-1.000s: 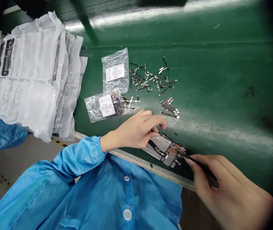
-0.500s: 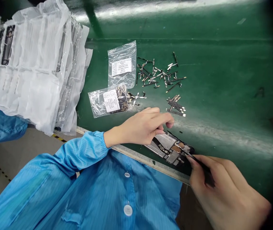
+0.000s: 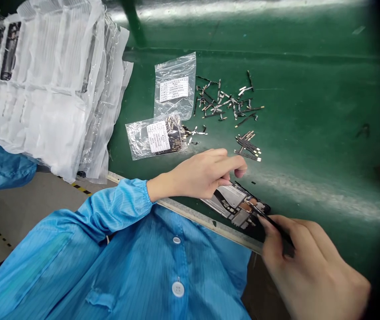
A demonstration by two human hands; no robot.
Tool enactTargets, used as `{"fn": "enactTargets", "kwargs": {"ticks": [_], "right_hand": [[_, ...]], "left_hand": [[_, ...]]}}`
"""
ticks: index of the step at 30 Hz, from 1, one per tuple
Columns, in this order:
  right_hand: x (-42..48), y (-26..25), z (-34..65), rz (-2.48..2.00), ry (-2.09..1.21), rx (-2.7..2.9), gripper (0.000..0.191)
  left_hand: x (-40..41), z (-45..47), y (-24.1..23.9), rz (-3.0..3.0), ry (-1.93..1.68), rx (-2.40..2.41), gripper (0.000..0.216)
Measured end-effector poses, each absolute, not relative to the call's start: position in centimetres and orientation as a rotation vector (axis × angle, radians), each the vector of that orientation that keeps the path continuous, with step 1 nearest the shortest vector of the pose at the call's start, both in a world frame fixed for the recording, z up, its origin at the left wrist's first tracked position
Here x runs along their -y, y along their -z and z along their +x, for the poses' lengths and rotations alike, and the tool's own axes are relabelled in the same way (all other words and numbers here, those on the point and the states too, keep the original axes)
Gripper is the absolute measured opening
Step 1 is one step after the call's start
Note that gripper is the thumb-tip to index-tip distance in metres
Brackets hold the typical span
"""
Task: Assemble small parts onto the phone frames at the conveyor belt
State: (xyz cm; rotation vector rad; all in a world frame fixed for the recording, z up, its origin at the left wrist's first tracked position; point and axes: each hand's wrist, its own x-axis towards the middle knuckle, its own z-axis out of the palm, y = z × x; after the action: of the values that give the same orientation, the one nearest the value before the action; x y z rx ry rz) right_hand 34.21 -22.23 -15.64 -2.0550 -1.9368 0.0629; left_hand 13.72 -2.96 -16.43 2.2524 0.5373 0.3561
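An opened smartphone, its metal plates and inner parts bare, lies tilted near the front edge of the bench. My left hand grips its far left end, fingers curled and covering that part. In my right hand is a pair of black tweezers, pinched between thumb and index finger. Their tips touch the phone's inside near a copper-coloured patch. Whether the tips hold a small part is too fine to tell.
On the green bench lie a small pile of flex cables and a wider scatter of them. Two labelled plastic bags sit left of these. Stacked white packing sleeves fill the left, beside another blue sleeve.
The view has shifted slightly, moving the bags and cables a little to the right. Both hands keep their grip, and the tweezer tips stay at the same area of the phone.
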Motion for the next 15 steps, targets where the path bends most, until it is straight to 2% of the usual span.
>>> {"fn": "enactTargets", "kwargs": {"ticks": [4,9,15], "right_hand": [[22.5,16.6,33.1,-2.038,-0.097,1.795,0.012],[22.4,17.2,33.0,-1.990,0.197,1.915,0.008],[22.2,17.6,32.3,-2.019,0.047,1.781,0.013]], "left_hand": [[3.0,13.7,16.6,2.228,-0.358,-0.523,0.028],[3.1,13.7,17.0,2.205,-0.411,-0.522,0.023],[3.1,13.6,17.3,2.166,-0.471,-0.513,0.025]]}}
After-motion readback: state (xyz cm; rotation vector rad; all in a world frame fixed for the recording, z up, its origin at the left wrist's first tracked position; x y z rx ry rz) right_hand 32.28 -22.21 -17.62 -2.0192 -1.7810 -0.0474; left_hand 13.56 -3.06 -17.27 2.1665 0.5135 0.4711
